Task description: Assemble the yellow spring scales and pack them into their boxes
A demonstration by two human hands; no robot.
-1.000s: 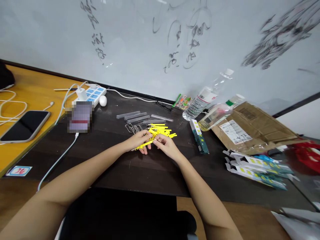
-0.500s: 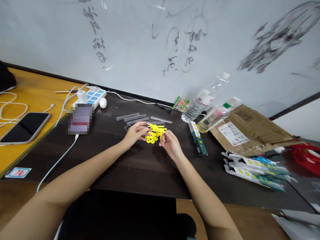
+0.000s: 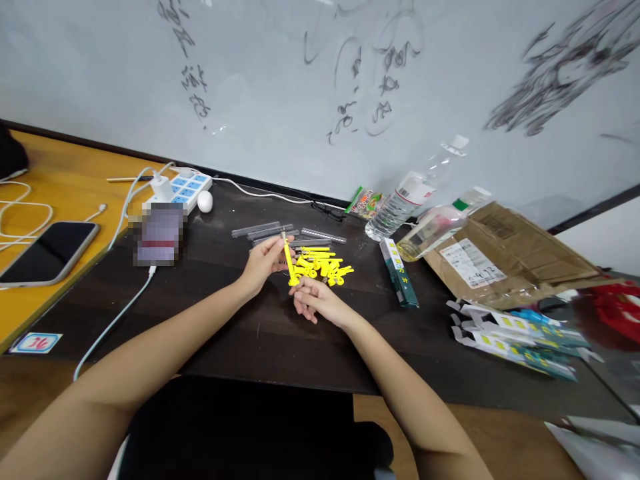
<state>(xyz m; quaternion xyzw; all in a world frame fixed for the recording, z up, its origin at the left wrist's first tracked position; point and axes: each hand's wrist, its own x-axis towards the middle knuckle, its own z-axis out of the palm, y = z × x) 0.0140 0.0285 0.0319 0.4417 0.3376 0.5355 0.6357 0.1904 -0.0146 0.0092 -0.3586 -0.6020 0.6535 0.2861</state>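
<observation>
My left hand (image 3: pixel 262 264) pinches a yellow plastic rod (image 3: pixel 289 259) between thumb and fingers near its upper end. The rod stands almost upright, with a metal tip on top and a wider yellow foot at the bottom. Around that foot close the fingertips of my right hand (image 3: pixel 317 299), the other fingers loosely curled. Just behind lies a loose pile of yellow plastic parts (image 3: pixel 325 267), some straight and some ring-shaped. Several clear plastic tubes (image 3: pixel 257 229) lie beyond the pile, partly hidden by my left hand.
A green-and-white box (image 3: pixel 399 273), two bottles (image 3: pixel 401 203) and a brown parcel (image 3: pixel 505 257) stand or lie to the right. Opened flat boxes (image 3: pixel 517 341) are further right. At left are a power strip (image 3: pixel 190 189), phone (image 3: pixel 50 252) and cable (image 3: pixel 117 323).
Both hands were over the yellow pile. Now they have come nearer with one yellow rod raised between them, my right hand lower and further left. The pile behind is spread out and more visible.
</observation>
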